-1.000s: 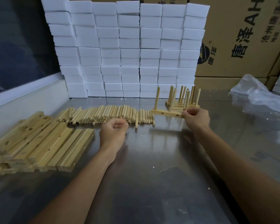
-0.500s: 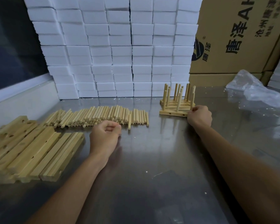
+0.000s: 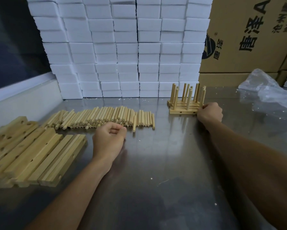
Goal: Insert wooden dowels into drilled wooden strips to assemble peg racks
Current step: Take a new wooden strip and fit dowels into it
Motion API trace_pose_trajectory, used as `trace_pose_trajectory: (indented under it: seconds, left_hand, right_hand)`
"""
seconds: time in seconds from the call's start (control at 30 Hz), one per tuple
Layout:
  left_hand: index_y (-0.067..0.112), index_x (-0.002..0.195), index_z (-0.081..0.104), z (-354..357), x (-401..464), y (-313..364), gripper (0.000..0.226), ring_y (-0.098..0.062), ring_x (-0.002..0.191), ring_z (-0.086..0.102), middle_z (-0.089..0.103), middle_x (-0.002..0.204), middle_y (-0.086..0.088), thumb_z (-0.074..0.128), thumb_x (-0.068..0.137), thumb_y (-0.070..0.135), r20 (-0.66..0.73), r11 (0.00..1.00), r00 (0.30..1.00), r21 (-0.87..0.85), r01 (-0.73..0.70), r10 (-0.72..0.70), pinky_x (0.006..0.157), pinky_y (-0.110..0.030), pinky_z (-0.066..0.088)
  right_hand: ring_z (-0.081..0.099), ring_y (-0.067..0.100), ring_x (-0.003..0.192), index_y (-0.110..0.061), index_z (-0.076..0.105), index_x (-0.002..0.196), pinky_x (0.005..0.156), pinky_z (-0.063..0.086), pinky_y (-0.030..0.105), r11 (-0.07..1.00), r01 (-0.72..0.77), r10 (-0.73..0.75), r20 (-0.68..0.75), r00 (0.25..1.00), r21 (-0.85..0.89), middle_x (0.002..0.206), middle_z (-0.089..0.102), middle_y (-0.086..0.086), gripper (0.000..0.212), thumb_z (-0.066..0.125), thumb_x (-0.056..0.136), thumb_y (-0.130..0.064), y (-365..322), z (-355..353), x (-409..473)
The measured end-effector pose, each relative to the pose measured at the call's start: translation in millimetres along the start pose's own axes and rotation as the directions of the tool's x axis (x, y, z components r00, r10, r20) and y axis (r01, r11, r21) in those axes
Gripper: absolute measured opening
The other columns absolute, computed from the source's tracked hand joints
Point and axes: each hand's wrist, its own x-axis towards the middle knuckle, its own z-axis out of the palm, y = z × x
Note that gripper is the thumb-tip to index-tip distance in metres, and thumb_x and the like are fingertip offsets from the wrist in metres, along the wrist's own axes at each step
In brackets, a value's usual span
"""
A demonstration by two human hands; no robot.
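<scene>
Left hand (image 3: 108, 141): our loose fist, seemingly empty, just before the dowels (image 3: 106, 117).
Right hand (image 3: 209, 113): our fingers curled against the racks (image 3: 184, 106); grip unclear.

The only readable print is on the cardboard carton (image 3: 249, 35) behind the bench's far right corner. Large black Chinese characters "唐泽" stand on its face, followed by a capital "A" cut off at the top edge. Beside a round dark logo (image 3: 208, 47), small "唐泽" repeats. Smaller characters farther right are too blurred to read.
</scene>
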Motion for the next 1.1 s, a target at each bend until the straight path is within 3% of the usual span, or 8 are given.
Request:
trace_pose_trajectory:
  seconds: [0.27,0.37,0.53,0.63,0.8,0.93,1.0,1.1]
  left_hand:
    - [0.017,0.076,0.070,0,-3,5,0.010,-0.019,0.068,0.069,0.071,0.066,-0.001,0.070,0.083,0.010,-0.007,1.000,1.000,0.010,-0.006,0.006,0.068,-0.034,0.058]
    - [0.017,0.076,0.070,-1,-5,7,0.011,-0.018,0.067,0.069,0.071,0.066,0.000,0.070,0.084,0.011,-0.006,1.000,1.000,0.012,-0.001,0.001,0.069,-0.034,0.059]
    - [0.016,0.077,0.071,-2,-7,11,0.009,-0.017,0.066,0.069,0.071,0.066,-0.001,0.069,0.084,0.010,0.013,1.000,1.000,0.008,0.005,-0.005,0.070,-0.035,0.060]
    - [0.017,0.078,0.071,-4,-7,10,0.011,-0.017,0.067,0.070,0.071,0.068,-0.001,0.068,0.085,0.010,0.014,1.000,1.000,-0.001,0.015,-0.015,0.071,-0.036,0.061]
    - [0.023,0.072,0.068,-3,-8,11,0.020,-0.015,0.069,0.068,0.069,0.067,0.002,0.066,0.085,0.008,0.002,0.998,0.999,0.042,-0.036,0.035,0.067,-0.029,0.057]
    - [0.025,0.071,0.061,-10,-8,13,0.023,-0.002,0.066,0.059,0.063,0.071,0.011,0.067,0.086,0.008,0.000,0.937,0.974,0.271,-0.219,0.228,0.059,-0.009,0.042]
    - [0.023,0.075,0.061,-18,-6,15,0.017,-0.011,0.070,0.057,0.063,0.075,0.009,0.067,0.087,0.012,-0.019,0.846,0.947,0.456,-0.278,0.322,0.070,-0.026,0.046]
    - [0.023,0.088,0.065,-32,-2,17,0.005,-0.020,0.085,0.050,0.064,0.094,0.000,0.066,0.085,0.020,-0.091,0.662,0.931,0.728,-0.180,0.354,0.083,-0.041,0.032]
  right_hand:
    - [0.056,0.034,0.112,-0.009,0.049,0.120,0.097,0.048,0.044,0.996,-0.031,0.037,-0.077,0.996,0.079,0.125,0.054,0.013,0.039,0.066,0.087,-0.021,-5,-1,-12]
    - [0.059,0.027,0.101,-0.011,0.056,0.111,0.083,0.049,0.037,0.990,-0.035,0.040,-0.038,0.998,0.138,0.113,0.060,0.009,0.025,0.063,0.087,-0.015,-9,1,-23]
    - [0.064,0.021,0.089,-0.015,0.065,0.089,0.079,0.054,0.036,0.971,-0.022,0.016,0.030,0.999,0.237,0.090,0.065,0.002,0.006,0.060,0.086,-0.012,-22,11,-53]
    - [0.063,0.018,0.083,-0.018,0.064,0.076,0.079,0.054,0.035,0.952,-0.044,0.023,0.071,0.997,0.304,0.080,0.064,-0.002,0.010,0.060,0.083,-0.011,-32,16,-73]
    - [0.063,0.012,0.074,-0.017,0.063,0.071,0.055,0.043,0.024,0.876,-0.100,0.026,0.161,0.987,0.472,0.076,0.067,0.001,0.012,0.062,0.079,-0.009,-35,20,-97]
    - [0.061,0.007,0.068,-0.018,0.067,0.077,0.055,0.041,0.020,0.834,-0.079,-0.006,0.152,0.988,0.546,0.075,0.068,-0.002,0.009,0.065,0.081,-0.011,-31,20,-106]
    - [0.063,0.008,0.069,-0.017,0.069,0.082,0.056,0.042,0.018,0.820,-0.061,-0.014,0.127,0.992,0.569,0.078,0.070,-0.002,0.006,0.065,0.081,-0.012,-27,19,-106]
    - [0.065,0.010,0.072,-0.018,0.068,0.085,0.058,0.048,0.019,0.761,-0.057,0.010,0.076,0.997,0.646,0.079,0.070,-0.001,0.007,0.066,0.083,-0.012,-27,14,-102]
